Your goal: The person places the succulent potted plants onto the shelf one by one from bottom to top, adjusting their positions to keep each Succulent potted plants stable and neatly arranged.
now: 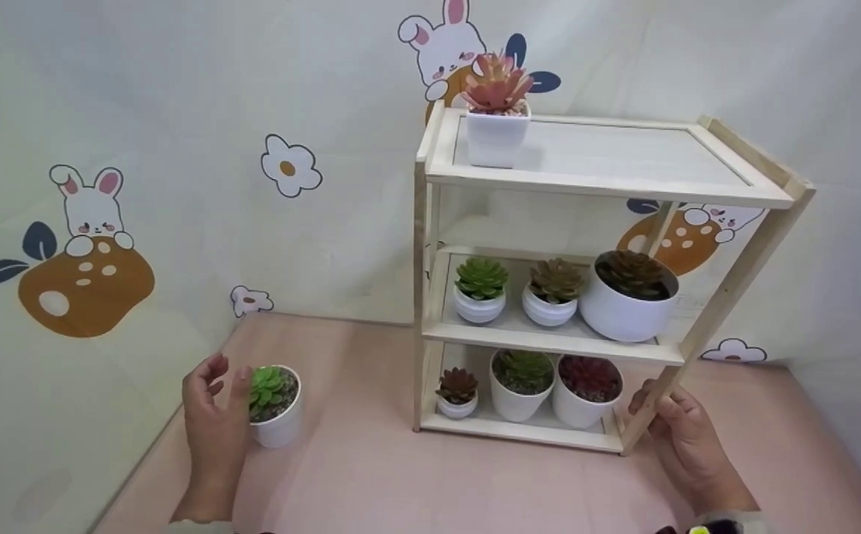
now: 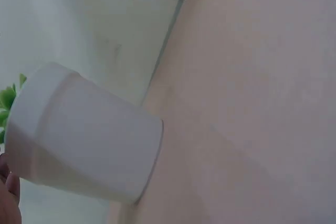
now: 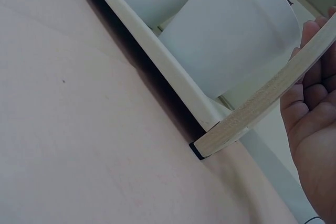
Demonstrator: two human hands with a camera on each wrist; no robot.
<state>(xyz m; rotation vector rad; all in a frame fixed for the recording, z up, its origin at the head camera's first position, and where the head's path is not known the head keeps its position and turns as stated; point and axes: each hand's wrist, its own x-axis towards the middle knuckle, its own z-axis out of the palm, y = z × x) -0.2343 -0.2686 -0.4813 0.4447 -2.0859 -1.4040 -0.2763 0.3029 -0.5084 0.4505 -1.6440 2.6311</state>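
A white pot with a light green succulent (image 1: 276, 415) stands on the pink table at the left. Just beside it on the left is my left hand (image 1: 216, 415), fingers loosely bent and thumb near the rim. In the left wrist view, the white pot (image 2: 94, 135) looms large, with part of the left hand (image 2: 9, 198) at its rim. My right hand (image 1: 686, 437) holds the lower right post of the wooden shelf (image 1: 549, 340). Seen from the right wrist, that post (image 3: 262, 95) crosses in front of the right hand's bent fingers (image 3: 315, 95).
A pink succulent in a square white pot (image 1: 498, 137) stands on the shelf's top. The middle tier carries three potted succulents, including a wide white pot (image 1: 627, 315). Three more stand on the bottom tier, one a small red-brown succulent (image 1: 458, 389). A rabbit-print cloth (image 1: 348, 245) hangs behind.
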